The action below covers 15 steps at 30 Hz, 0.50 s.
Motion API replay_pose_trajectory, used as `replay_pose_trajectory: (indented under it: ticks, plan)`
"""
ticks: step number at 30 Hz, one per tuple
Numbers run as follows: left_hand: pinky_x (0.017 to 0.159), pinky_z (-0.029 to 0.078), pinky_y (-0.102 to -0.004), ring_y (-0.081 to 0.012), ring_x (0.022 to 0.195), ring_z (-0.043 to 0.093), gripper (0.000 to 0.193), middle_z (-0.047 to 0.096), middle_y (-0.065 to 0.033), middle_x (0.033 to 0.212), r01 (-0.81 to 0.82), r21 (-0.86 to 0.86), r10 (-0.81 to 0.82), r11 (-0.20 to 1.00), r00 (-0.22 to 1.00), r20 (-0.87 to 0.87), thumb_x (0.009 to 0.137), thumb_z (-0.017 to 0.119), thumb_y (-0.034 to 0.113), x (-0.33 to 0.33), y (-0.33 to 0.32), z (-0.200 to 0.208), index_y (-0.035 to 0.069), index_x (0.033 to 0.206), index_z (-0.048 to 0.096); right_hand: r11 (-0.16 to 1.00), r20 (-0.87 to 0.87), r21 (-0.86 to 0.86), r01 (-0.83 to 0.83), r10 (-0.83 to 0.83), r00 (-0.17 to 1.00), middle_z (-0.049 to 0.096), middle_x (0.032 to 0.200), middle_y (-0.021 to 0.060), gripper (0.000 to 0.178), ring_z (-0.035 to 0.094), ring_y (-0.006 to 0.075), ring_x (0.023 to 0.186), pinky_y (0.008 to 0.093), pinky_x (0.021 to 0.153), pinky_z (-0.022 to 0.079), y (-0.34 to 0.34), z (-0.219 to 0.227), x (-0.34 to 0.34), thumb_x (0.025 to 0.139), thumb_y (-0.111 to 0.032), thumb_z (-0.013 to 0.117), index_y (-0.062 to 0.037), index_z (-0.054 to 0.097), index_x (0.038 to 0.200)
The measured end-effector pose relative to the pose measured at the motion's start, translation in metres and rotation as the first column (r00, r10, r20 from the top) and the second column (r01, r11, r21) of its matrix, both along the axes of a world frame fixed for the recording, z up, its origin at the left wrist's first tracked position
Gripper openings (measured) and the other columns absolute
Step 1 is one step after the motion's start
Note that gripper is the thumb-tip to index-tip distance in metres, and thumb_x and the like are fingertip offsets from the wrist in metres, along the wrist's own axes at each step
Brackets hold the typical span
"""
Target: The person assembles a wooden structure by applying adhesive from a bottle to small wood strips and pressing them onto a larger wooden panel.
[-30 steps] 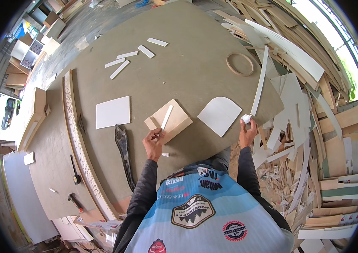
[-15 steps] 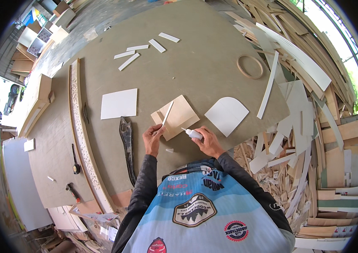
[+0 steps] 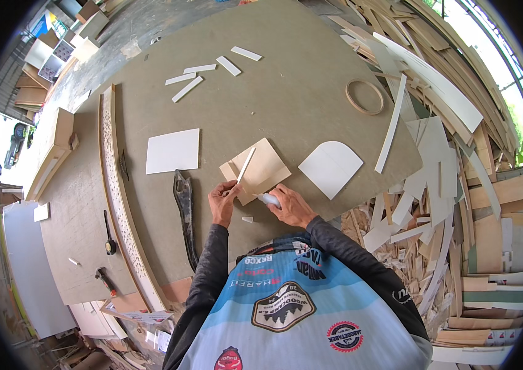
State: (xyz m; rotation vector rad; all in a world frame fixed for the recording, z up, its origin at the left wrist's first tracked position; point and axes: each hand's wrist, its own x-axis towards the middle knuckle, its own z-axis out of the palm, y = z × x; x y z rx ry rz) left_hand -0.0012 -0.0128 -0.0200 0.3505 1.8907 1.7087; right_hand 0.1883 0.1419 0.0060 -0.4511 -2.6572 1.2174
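Note:
My left hand (image 3: 222, 200) pinches a narrow white strip (image 3: 246, 164) by its near end, holding it over a light wooden panel (image 3: 268, 165). In my right hand (image 3: 292, 207) is a small white glue bottle (image 3: 269, 199), tilted with its nozzle toward the strip's near end. Whether the nozzle touches anything I cannot tell. A white rectangular board (image 3: 173, 152) lies left of the panel, and a white piece with a rounded end (image 3: 331, 169) lies to its right. Just below my hands is a small white offcut (image 3: 247, 219).
Several short white strips (image 3: 228, 66) and a wooden ring (image 3: 363, 97) lie farther off. A long perforated rail (image 3: 116, 197), a black curved tool (image 3: 185, 209), a tape measure (image 3: 110, 246) and a hammer (image 3: 105, 281) are at left. Wood scraps (image 3: 409, 203) pile up on the right.
My right hand has moved left with the glue bottle, bringing its nozzle closer to the strip and my left hand. The left hand stays nearly still.

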Motion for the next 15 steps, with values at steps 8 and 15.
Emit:
replay_pose_trajectory:
  ticks: [8, 15]
  plan:
    - [0.079, 0.051, -0.0232, -0.0090, 0.084, 0.064, 0.033, 0.073, -0.0041, 0.096, 0.046, -0.031, -0.045, 0.998, 0.999, 0.013, 0.089, 0.085, 0.018, -0.003, -0.004, -0.002, -0.006, 0.110, 0.074, 0.994, -0.042, 0.083, 0.076, -0.072, 0.996, 0.060, 0.106, 0.0197, 0.029, 0.065, 0.0399, 0.093, 0.0467, 0.081, 0.054, 0.012, 0.001, 0.010, 0.090, -0.018, 0.071, 0.0015, 0.061, 0.109]
    - [0.065, 0.044, -0.0204, -0.0046, 0.073, 0.058, 0.029, 0.072, -0.0021, 0.088, 0.018, -0.007, -0.018, 1.000, 1.000, -0.012, 0.085, 0.086, 0.013, 0.001, 0.001, 0.004, -0.004, 0.107, 0.075, 0.979, -0.044, 0.090, 0.185, -0.182, 0.982, 0.060, 0.103, 0.0184, 0.026, 0.065, 0.0395, 0.089, 0.0478, 0.077, 0.053, 0.035, -0.003, 0.027, 0.090, -0.018, 0.072, 0.0004, 0.061, 0.105]
